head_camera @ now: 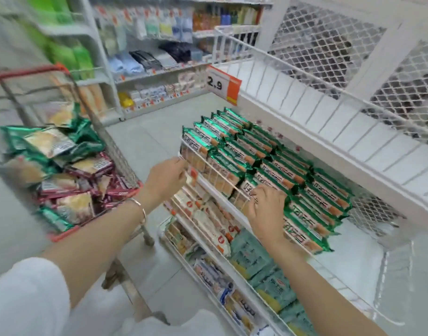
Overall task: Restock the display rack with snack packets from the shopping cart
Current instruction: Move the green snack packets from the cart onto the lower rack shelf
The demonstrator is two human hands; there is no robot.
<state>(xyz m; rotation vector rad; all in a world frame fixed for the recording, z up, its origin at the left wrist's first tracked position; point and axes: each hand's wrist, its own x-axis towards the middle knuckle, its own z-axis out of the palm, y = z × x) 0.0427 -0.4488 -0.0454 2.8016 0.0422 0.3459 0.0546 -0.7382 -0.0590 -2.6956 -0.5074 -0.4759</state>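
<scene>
Hands, left (168, 177) and right (265, 209), rest on racked green packets (276, 163).

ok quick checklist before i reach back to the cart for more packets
1. Green foil snack packets standing in rows on the white wire rack shelf: ok.
2. Free shelf space at the near end: ok.
3. Red-rimmed shopping cart holding stock: ok.
4. Left hand free: cannot tell, fingers at the rail.
5. Right hand free: not ok, resting on packets.
</scene>
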